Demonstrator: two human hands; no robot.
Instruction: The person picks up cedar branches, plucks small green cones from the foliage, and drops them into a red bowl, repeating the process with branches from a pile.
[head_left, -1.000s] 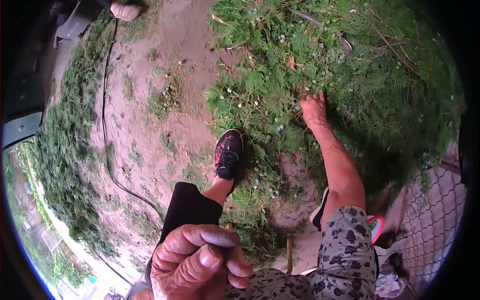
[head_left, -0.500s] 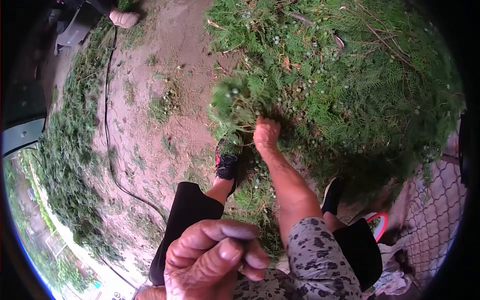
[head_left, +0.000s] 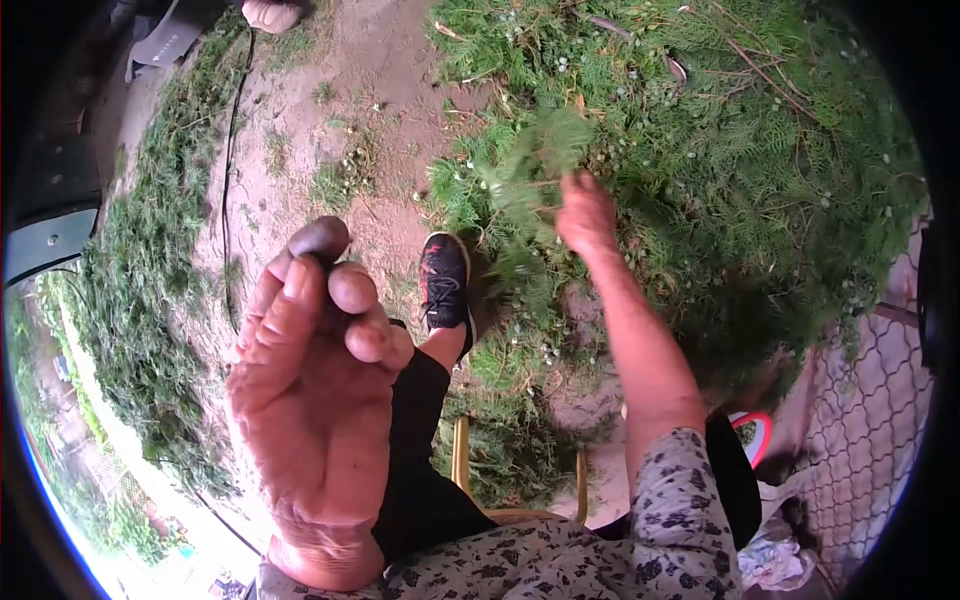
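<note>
Pile (head_left: 740, 150): green conifer cuttings, heaped ahead and to your right, probably so a seated arm can reach it. It runs up to the fence (head_left: 880, 390).

Ground (head_left: 380, 60): bare dirt to the left, with a cable (head_left: 226, 200) across it, well apart from the pile.

Left hand (head_left: 310, 390): raised near the camera and off the greenery. The fingertips are pinched to the thumb, and nothing shows between them.

Shoe (head_left: 443, 285): planted at the pile's near edge (likely as a brace).

Right hand (head_left: 585, 215): arm stretched out, closed round a sprig (head_left: 525, 175).

Sprig: blurred, gripped at its stem end, so the foliage fans leftward over the pile's edge.
</note>
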